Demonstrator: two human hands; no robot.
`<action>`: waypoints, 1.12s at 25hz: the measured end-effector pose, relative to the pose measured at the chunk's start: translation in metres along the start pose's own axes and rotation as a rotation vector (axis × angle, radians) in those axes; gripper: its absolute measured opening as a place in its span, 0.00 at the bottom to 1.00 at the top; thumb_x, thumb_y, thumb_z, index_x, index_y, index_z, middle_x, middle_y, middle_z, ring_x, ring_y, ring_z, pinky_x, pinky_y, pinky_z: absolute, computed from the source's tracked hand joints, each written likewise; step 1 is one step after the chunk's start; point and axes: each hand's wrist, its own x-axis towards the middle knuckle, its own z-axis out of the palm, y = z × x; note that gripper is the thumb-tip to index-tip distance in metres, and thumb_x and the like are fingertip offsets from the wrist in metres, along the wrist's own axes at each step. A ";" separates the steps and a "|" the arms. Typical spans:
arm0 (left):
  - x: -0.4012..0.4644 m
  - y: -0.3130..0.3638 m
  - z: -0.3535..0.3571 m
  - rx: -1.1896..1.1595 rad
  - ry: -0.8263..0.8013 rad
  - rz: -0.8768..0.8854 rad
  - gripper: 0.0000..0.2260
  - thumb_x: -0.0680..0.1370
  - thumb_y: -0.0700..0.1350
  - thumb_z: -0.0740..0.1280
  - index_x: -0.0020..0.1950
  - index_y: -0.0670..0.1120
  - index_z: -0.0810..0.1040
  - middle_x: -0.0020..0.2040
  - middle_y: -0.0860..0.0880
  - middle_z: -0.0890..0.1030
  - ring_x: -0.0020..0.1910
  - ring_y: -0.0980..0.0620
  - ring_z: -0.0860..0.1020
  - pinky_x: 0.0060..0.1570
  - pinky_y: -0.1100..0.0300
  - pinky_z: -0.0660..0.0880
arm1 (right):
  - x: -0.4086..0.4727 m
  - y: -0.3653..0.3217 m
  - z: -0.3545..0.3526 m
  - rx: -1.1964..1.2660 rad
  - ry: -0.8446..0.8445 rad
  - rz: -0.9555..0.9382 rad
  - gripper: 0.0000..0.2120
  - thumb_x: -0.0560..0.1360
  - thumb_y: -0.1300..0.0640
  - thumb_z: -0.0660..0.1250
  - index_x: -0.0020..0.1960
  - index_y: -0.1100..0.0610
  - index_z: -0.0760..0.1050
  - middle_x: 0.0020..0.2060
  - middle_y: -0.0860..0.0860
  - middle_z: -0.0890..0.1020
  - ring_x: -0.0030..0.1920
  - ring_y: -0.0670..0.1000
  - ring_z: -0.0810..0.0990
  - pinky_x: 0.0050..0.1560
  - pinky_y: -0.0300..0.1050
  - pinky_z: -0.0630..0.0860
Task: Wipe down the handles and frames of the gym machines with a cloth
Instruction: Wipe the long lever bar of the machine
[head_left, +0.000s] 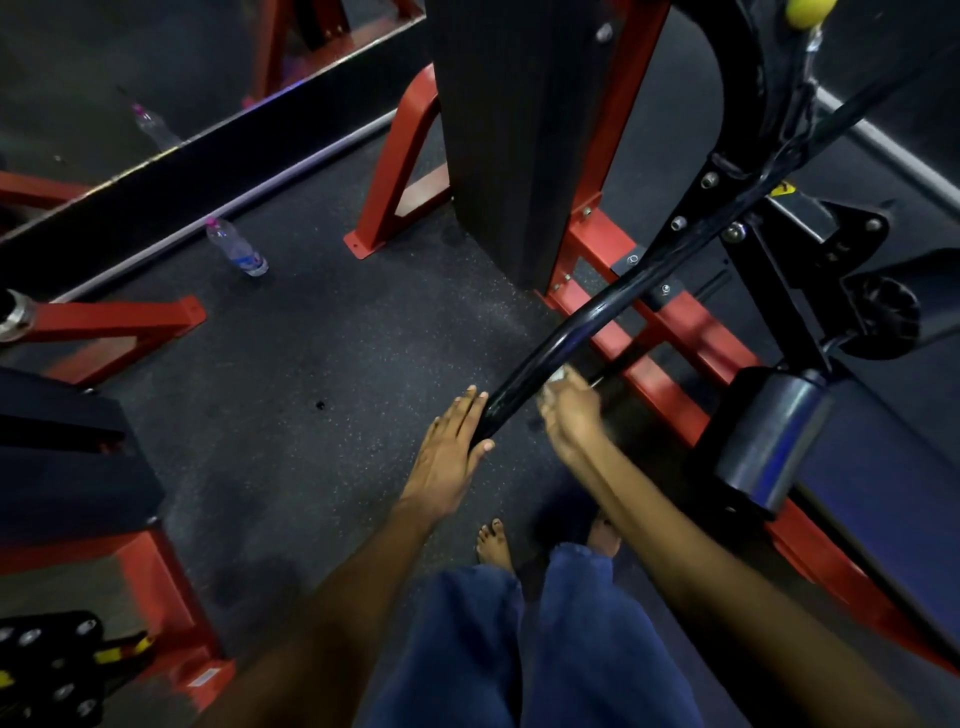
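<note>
A long black handle bar (566, 332) of a red-framed gym machine (670, 364) slants down toward me in the middle of the view. My left hand (452, 452) lies along the bar's near end, fingers straight on one side and thumb on the other. My right hand (569, 410) is blurred just beside the bar; its fingers are curled round a small white cloth (560, 374) that touches the bar. Most of the cloth is hidden inside the hand.
A black weight-stack cover (514, 140) stands behind the bar. A black roller pad (769, 441) and seat lie to the right. A plastic water bottle (236, 247) lies on the speckled rubber floor near a mirror wall. Other red machine frames (156, 577) stand at left.
</note>
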 end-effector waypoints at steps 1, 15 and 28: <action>0.000 0.000 0.000 0.002 0.007 0.005 0.27 0.83 0.49 0.57 0.75 0.54 0.43 0.79 0.51 0.51 0.77 0.52 0.51 0.76 0.50 0.51 | -0.012 0.011 0.000 -0.074 -0.077 0.044 0.17 0.77 0.73 0.52 0.41 0.57 0.74 0.33 0.50 0.76 0.31 0.45 0.72 0.33 0.34 0.69; -0.013 0.058 -0.025 0.188 0.168 0.081 0.24 0.83 0.46 0.58 0.77 0.44 0.56 0.78 0.48 0.56 0.77 0.50 0.54 0.74 0.57 0.47 | -0.054 0.002 -0.065 -0.374 0.030 -0.193 0.13 0.74 0.70 0.63 0.58 0.65 0.78 0.46 0.56 0.81 0.40 0.50 0.79 0.51 0.48 0.79; -0.110 0.374 -0.030 0.247 0.240 0.721 0.16 0.78 0.41 0.63 0.66 0.41 0.75 0.63 0.42 0.77 0.64 0.44 0.74 0.66 0.52 0.67 | -0.326 -0.090 -0.275 -1.001 0.848 -1.005 0.03 0.65 0.66 0.69 0.36 0.62 0.75 0.36 0.58 0.78 0.38 0.62 0.77 0.39 0.52 0.74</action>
